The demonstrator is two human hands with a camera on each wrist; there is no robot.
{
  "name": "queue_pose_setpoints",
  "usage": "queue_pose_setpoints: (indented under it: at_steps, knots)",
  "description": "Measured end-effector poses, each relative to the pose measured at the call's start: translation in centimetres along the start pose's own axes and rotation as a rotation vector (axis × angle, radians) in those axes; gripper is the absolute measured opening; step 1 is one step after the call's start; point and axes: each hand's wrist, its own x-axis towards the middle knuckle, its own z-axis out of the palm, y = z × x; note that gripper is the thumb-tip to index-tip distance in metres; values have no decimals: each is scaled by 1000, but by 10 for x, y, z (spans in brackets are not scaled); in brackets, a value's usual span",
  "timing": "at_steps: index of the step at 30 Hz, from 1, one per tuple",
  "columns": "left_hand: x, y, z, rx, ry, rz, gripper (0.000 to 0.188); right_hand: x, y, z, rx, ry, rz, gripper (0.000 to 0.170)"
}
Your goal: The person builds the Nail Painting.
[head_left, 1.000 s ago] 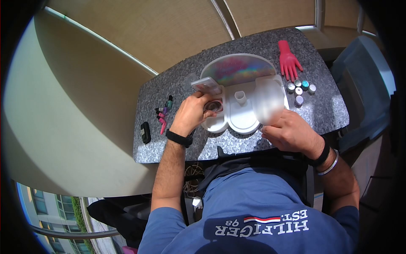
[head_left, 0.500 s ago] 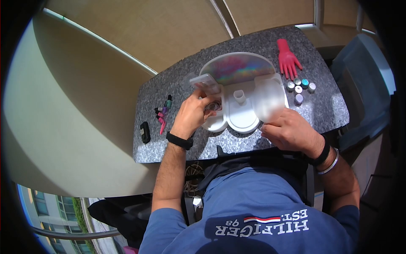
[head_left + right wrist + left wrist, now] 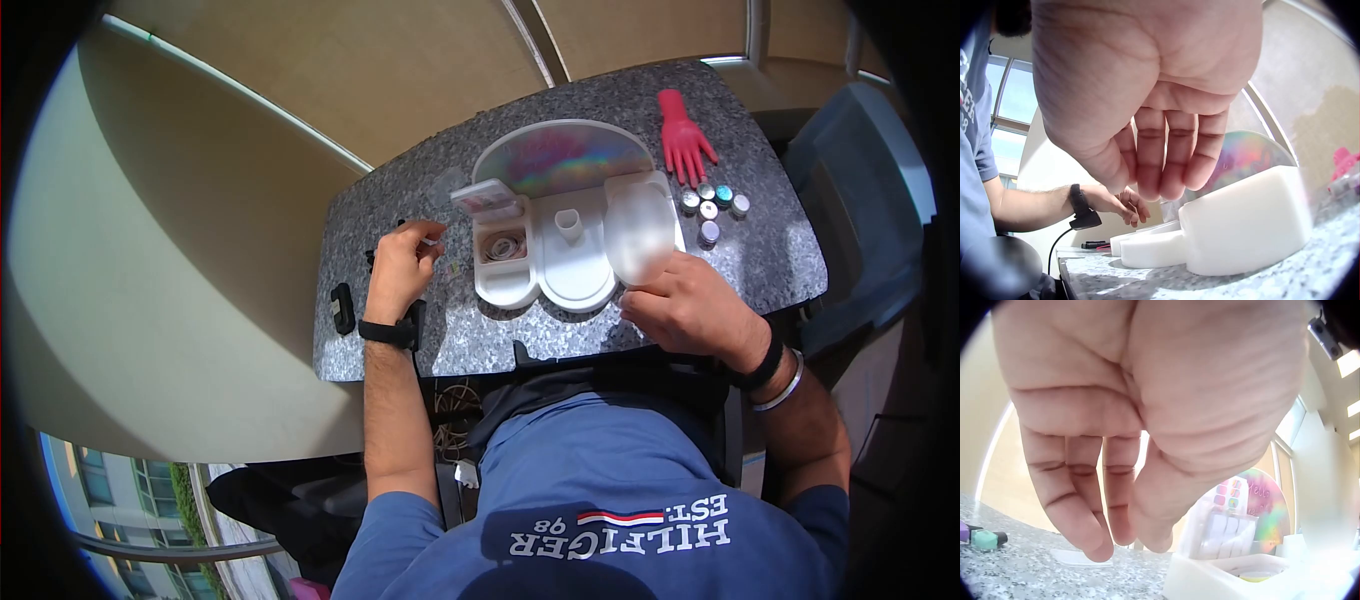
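Note:
My left hand (image 3: 400, 265) is over the table left of the white organizer (image 3: 572, 285), a small whitish item (image 3: 430, 241) pinched at its fingertips. In the left wrist view the left hand (image 3: 1141, 425) has its thumb close to the fingers, which hide most of that item. Inside the organizer's left compartment lies a coiled, ring-shaped thing (image 3: 503, 248); a clear-lidded case (image 3: 488, 200) stands tilted behind it. My right hand (image 3: 690, 305) hovers by the front right corner, under a blurred patch. Its relaxed fingers hold nothing visible in the right wrist view (image 3: 1147, 94).
A pink model hand (image 3: 683, 140) and several small jars (image 3: 709, 211) are at the right. An iridescent rounded panel (image 3: 565, 163) rises behind the organizer. On the left lie a black object (image 3: 343, 308) and, in the left wrist view, a teal bottle (image 3: 985, 539). A blue chair (image 3: 865, 200) stands right.
My left hand has come out of the organizer's left compartment and moved left over the table with the small whitish item. The right hand has barely moved.

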Motion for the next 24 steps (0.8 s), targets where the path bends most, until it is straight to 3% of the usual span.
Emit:
queue_pose_setpoints:
  at_steps: [8, 18, 24]
  knots:
    - [-12, -13, 25, 116, -178, -118, 46, 2, 0, -1, 8, 31, -15, 13]
    - [-9, -17, 28, 187, -78, -20, 23, 5, -3, -6, 23, 2, -6, 17]
    - [-7, 17, 6, 35, 160, 150, 24, 5, -2, -5, 18, 2, -5, 16]
